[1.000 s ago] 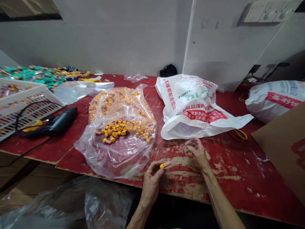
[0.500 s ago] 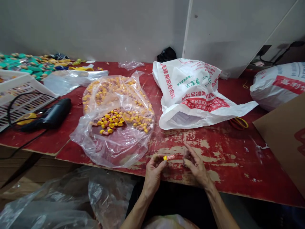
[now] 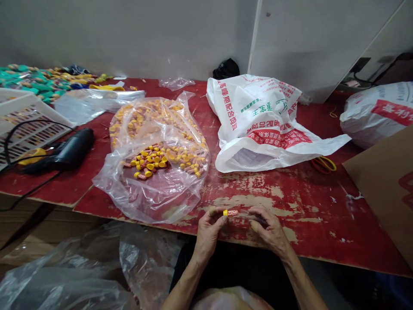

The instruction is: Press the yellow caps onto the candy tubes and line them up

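Between thumb and fingers, my left hand (image 3: pixel 207 234) pinches a small yellow-capped piece (image 3: pixel 231 213) with a red-and-white patterned body that points right. Facing it, my right hand (image 3: pixel 272 232) is closed on a thin clear plastic wrapper (image 3: pixel 248 215), whose near end lies close to the piece; whether they touch I cannot tell. A large clear plastic bag (image 3: pixel 161 202) lies to the left, full of similar yellow-capped pieces, with a heap of them (image 3: pixel 150 161) showing at its mouth. Beyond my right hand, a white woven sack (image 3: pixel 232 116) with red and green print lies with its mouth toward me.
A black heat gun or dryer (image 3: pixel 75 148) with a cord lies left beside a white plastic basket (image 3: pixel 48 114). Green and yellow items (image 3: pixel 29 79) are piled behind. A cardboard box (image 3: pixel 383 181) stands right, near rubber bands (image 3: pixel 325 162) and another sack (image 3: pixel 380 107).
My right hand's fingers have closed from a more spread pose, and the clear wrapper has come nearer the yellow-capped piece. My left hand keeps its pinch. The view has shifted slightly.
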{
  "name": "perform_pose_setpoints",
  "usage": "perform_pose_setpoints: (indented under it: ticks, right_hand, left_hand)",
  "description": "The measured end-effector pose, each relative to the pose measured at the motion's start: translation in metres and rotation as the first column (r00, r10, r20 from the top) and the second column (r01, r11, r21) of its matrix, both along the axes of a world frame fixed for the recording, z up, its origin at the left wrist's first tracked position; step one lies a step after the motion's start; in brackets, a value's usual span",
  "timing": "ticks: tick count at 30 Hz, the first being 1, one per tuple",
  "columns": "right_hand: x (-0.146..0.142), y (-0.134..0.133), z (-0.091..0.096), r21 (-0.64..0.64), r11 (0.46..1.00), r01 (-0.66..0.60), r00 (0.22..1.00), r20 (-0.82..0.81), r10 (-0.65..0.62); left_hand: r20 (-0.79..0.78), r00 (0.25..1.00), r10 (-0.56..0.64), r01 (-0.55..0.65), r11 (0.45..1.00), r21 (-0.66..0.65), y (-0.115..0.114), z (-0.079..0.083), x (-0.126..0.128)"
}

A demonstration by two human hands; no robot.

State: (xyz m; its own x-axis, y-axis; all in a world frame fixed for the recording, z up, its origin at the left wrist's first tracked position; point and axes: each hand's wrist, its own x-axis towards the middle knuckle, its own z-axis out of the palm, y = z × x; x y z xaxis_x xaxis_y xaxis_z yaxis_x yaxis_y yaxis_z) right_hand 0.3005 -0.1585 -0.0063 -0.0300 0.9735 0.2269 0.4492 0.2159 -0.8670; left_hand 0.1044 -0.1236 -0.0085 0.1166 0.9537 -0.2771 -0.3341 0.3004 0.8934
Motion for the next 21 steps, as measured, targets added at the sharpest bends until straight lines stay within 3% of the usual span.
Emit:
perform_pose_setpoints:
  ticks: [6, 14, 18, 21]
  right_hand:
    - [-0.006, 0.005, -0.001, 0.037, 0.995, -0.094, 0.996, 0.003, 0.094]
    - [-0.007, 0.004, 0.000, -0.022, 0.986, -0.163, 0.985, -0.058, 0.162]
    - [-0.009, 0.004, 0.004, -0.124, 0.974, -0.188, 0.981, -0.079, 0.179]
    - [-0.012, 0.005, -0.001, -0.232, 0.967, -0.104, 0.992, -0.092, 0.085]
  left_hand:
    - [0.040, 0.998, -0.058, 0.058, 0.998, -0.020, -0.005, -0.001, 0.004]
    - [-0.084, 0.987, -0.135, 0.141, 0.988, 0.070, -0.007, 0.000, 0.002]
    - [-0.024, 0.981, -0.191, 0.191, 0.981, 0.022, -0.007, 0.005, 0.002]
    - [-0.012, 0.978, -0.209, 0.209, 0.977, -0.032, -0.008, 0.005, 0.002]
